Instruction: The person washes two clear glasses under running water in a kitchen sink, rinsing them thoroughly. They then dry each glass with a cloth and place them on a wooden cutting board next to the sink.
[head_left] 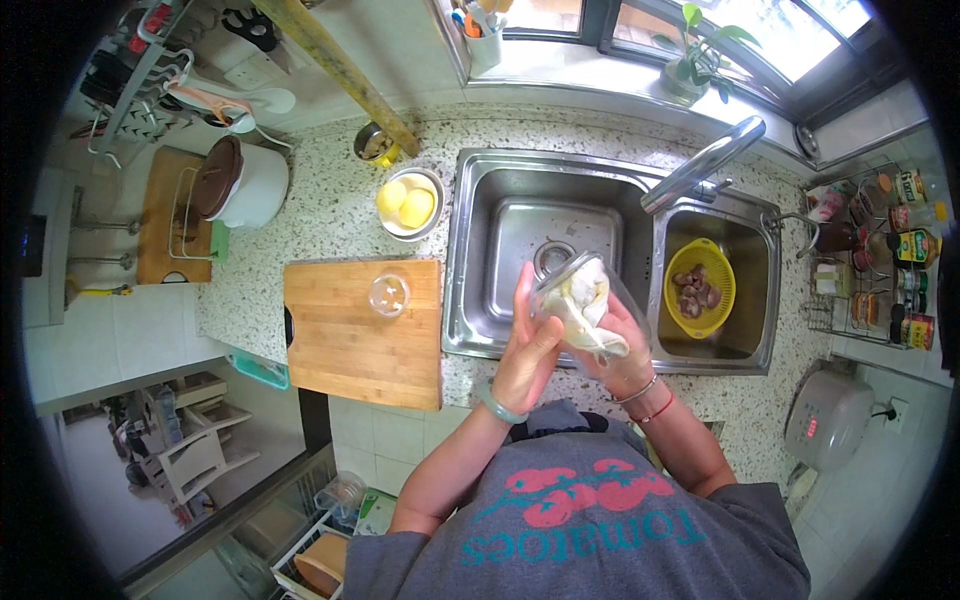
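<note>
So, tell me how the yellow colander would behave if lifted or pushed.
The yellow colander is probably light, given its thin plastic look. Pushed, it might slide in the smooth metal basin. The dark pieces inside look loose, so could shift if tilted.

The container (562,282) is clear, its contents (586,312) white, the countertop (325,220) speckled.

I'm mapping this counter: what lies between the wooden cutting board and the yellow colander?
Head view: the larger steel sink basin, partly hidden by the left hand, right hand and clear container.
</note>
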